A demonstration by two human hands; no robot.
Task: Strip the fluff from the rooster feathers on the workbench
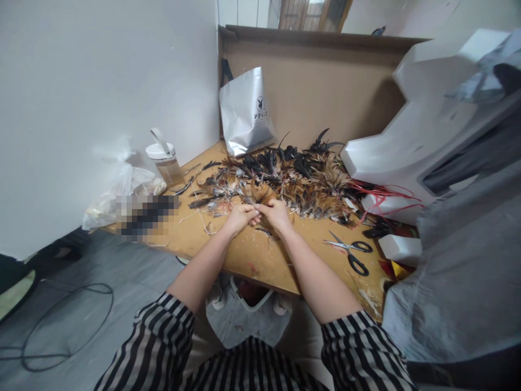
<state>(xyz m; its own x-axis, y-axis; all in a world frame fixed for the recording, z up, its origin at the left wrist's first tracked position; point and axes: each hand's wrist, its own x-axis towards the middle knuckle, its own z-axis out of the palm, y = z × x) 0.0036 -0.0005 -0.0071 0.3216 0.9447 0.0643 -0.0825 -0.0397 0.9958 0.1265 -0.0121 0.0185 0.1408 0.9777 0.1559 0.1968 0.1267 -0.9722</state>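
Over the middle of the table, my left hand (241,216) and my right hand (277,215) meet with fingertips pinched together. A small fan of brown feathers (260,193) sticks up from between them, its lower ends hidden by my fingers. Just beyond lies a broad heap of brown and black feathers (303,168), spread in tufts across the table. To the right of my right hand, black-handled scissors (350,252) rest with their blades apart.
The wooden table (244,255) holds a silver bag (246,117), a lidded drink cup (163,163) and a clear plastic bag (122,187). Red strings (385,196) and white foam (382,146) are at the right. A cardboard panel (317,87) stands behind. Below is a white bin (254,304).
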